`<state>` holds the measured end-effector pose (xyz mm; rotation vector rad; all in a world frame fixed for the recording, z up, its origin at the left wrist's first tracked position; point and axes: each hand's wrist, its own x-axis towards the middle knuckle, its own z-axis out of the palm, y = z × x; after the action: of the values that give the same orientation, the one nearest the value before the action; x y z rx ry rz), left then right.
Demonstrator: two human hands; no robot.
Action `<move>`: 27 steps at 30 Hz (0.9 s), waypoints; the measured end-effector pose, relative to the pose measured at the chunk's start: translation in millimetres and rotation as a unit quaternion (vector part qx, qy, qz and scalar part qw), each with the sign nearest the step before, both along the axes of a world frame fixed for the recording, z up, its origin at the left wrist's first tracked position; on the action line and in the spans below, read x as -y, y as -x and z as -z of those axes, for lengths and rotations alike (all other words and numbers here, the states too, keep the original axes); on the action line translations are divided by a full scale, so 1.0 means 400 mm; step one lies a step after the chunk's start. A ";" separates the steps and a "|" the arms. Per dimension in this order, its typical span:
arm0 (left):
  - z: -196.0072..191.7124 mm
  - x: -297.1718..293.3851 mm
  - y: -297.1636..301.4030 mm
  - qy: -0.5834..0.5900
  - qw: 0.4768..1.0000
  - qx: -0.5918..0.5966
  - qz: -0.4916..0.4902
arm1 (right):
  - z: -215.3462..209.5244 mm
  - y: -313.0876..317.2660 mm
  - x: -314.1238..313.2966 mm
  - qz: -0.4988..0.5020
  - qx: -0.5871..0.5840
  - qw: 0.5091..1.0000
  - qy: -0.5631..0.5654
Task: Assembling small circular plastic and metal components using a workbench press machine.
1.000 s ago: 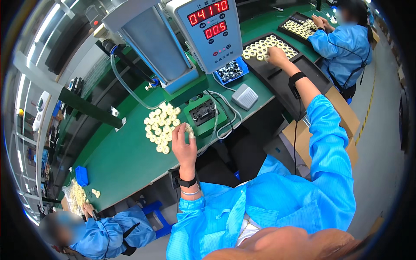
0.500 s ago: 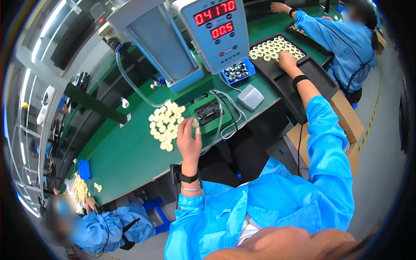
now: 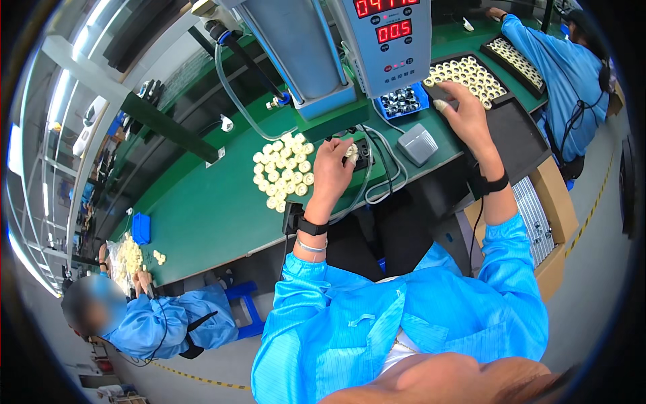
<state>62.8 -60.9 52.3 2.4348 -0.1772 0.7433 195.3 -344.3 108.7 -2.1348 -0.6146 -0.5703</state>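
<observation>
1. The left hand (image 3: 334,165) is curled around a small cream ring-shaped part (image 3: 350,151), pinched at the fingertips over the black fixture (image 3: 363,156) at the foot of the press; which way the part's axis points cannot be told, as the fingers cover most of it.
2. The right hand (image 3: 464,114) reaches to the near corner of a black tray (image 3: 501,101) of cream rings, thumb and taped forefinger closed together at the tray's edge; whether a ring sits between them cannot be told.
3. Just left of the left hand, a loose cluster of cream rings (image 3: 282,172) lies flat on the green desk (image 3: 202,222), holes facing up.
4. Between the two hands sit a grey pedal-like box (image 3: 417,144) and a blue bin of dark metal pieces (image 3: 400,102), with cables looping past the fixture.
5. Above stands the grey press column (image 3: 296,54) and a control box with red digit displays (image 3: 397,40).
6. Both wrists carry black straps, sleeves bright blue.
7. A co-worker in blue (image 3: 565,74) sits far right at a second tray (image 3: 515,60); another (image 3: 148,323) sits at lower left beside a bag of cream parts (image 3: 124,259).
</observation>
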 end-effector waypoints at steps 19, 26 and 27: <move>-0.043 -0.003 0.012 -0.174 0.984 -0.038 0.006 | 0.181 -0.214 -0.266 -0.032 -0.038 0.945 0.323; -0.050 -0.026 0.008 -0.194 0.979 -0.044 0.042 | 0.198 -0.244 -0.254 -0.044 -0.053 0.936 0.346; -0.049 -0.028 0.006 -0.190 0.979 -0.045 0.058 | 0.204 -0.248 -0.249 -0.039 -0.044 0.942 0.329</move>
<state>60.2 -49.7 72.0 2.7822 -0.4567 0.5873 294.4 -244.6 27.2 -2.7205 -0.9304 -0.2313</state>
